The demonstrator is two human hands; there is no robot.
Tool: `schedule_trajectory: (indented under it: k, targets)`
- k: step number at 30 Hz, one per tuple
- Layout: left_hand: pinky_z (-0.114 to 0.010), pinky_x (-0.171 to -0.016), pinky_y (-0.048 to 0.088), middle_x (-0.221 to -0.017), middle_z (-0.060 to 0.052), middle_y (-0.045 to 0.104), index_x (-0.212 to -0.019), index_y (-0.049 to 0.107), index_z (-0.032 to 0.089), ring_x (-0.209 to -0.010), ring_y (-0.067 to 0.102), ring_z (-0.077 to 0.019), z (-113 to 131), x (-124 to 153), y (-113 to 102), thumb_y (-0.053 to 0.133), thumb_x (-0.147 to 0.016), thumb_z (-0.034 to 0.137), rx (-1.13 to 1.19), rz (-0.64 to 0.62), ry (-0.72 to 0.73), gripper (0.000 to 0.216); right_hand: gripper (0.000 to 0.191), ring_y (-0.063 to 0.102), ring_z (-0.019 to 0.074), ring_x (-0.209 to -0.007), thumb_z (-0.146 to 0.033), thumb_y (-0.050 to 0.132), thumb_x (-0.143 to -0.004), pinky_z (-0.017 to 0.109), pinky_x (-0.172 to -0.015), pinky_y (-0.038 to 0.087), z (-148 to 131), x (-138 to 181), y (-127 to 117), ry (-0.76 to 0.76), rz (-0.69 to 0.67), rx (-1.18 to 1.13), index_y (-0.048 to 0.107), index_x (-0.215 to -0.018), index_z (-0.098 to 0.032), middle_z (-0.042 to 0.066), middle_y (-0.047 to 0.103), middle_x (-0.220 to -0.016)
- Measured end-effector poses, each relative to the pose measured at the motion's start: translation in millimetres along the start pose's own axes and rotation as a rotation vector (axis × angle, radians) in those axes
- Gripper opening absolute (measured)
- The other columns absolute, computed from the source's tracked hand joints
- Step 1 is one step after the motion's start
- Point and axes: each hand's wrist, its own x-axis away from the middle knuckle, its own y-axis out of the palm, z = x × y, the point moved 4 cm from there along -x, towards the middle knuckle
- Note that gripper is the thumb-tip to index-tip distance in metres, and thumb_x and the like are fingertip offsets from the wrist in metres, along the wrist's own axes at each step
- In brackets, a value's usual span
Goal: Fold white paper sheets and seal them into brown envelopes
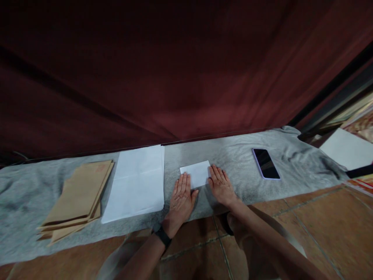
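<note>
Left hand (181,196) and right hand (221,186) lie flat, fingers extended, touching 1 white paper (198,173).

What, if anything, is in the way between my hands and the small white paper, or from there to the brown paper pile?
Nothing visible separates the left hand or right hand from the small white paper: both rest at its edges. Toward the brown paper pile, the larger white sheets lie in between.

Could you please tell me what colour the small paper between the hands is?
The small paper is white; it shows best in the head view.
</note>
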Motion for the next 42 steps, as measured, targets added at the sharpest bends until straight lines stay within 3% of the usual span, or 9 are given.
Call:
schedule_trajectory:
  k: [6, 13, 20, 30, 36, 42]
  targets:
    - [-0.053, -0.125, 0.024, -0.162, -0.016, 0.034, -0.158, 0.026, 0.011, -0.154, 0.023, -0.0270, 4.3, -10.9, -1.9, 0.035, -0.102, 0.029, 0.029, 0.033, 0.000, 0.060, 0.054, 0.033, 0.0278, -0.150, -0.030, 0.033, -0.104, 0.051, -0.122, 0.027, -12.7, -13.8, -10.6, -0.055, -0.028, -0.093, 0.040, -0.154, -0.014, 0.012, 0.037, -0.161]
    - [-0.051, -0.124, 0.028, -0.161, -0.017, 0.036, -0.159, 0.022, 0.008, -0.153, 0.023, -0.0265, 11.9, -32.8, 17.5, 0.030, -0.097, 0.016, 0.025, -0.015, 0.057, 0.063, 0.052, 0.034, 0.0209, -0.149, -0.036, 0.030, -0.107, 0.045, -0.124, 0.028, -46.6, -23.8, -1.6, -0.226, -0.131, -0.154, 0.040, -0.155, -0.019, 0.008, 0.041, -0.160]
    - [-0.053, -0.125, 0.022, -0.162, -0.015, 0.035, -0.158, 0.026, 0.012, -0.154, 0.023, -0.0256, 2.4, -35.2, 21.2, 0.033, -0.100, 0.026, 0.016, -0.021, 0.011, 0.060, 0.050, 0.034, 0.0245, -0.150, -0.033, 0.034, -0.106, 0.047, -0.123, 0.026, -28.8, -22.8, 6.6, -0.164, -0.062, -0.029, 0.043, -0.153, -0.017, 0.011, 0.039, -0.160]
    - [-0.051, -0.125, 0.023, -0.161, -0.019, 0.034, -0.154, 0.035, 0.007, -0.152, 0.027, -0.0287, -16.8, -30.8, 11.5, 0.035, -0.102, 0.034, 0.010, -0.009, -0.080, 0.059, 0.055, 0.042, 0.0329, -0.142, -0.035, 0.039, -0.103, 0.052, -0.117, 0.030, -3.0, -27.8, 2.6, -0.007, 0.027, 0.002, 0.044, -0.150, -0.008, 0.018, 0.047, -0.154]
    - [-0.053, -0.124, 0.023, -0.161, -0.018, 0.034, -0.154, 0.035, 0.008, -0.152, 0.027, -0.0291, -17.7, -29.0, 8.9, 0.035, -0.102, 0.035, 0.015, 0.005, -0.082, 0.059, 0.038, 0.060, 0.0342, -0.111, -0.031, 0.048, -0.096, 0.048, -0.095, 0.046, 4.8, -35.8, -11.5, 0.162, 0.001, -0.021, 0.066, -0.125, -0.013, 0.019, 0.067, -0.122]
    - [-0.052, -0.124, 0.023, -0.161, -0.018, 0.035, -0.154, 0.036, 0.008, -0.152, 0.028, -0.0291, -17.1, -28.6, 10.0, 0.035, -0.102, 0.035, -0.014, -0.009, -0.087, 0.058, 0.024, 0.064, 0.0239, -0.081, -0.027, 0.056, -0.087, 0.035, -0.077, 0.049, 19.1, -44.3, -11.0, 0.316, -0.021, -0.388, 0.070, -0.104, -0.021, 0.008, 0.070, -0.089]
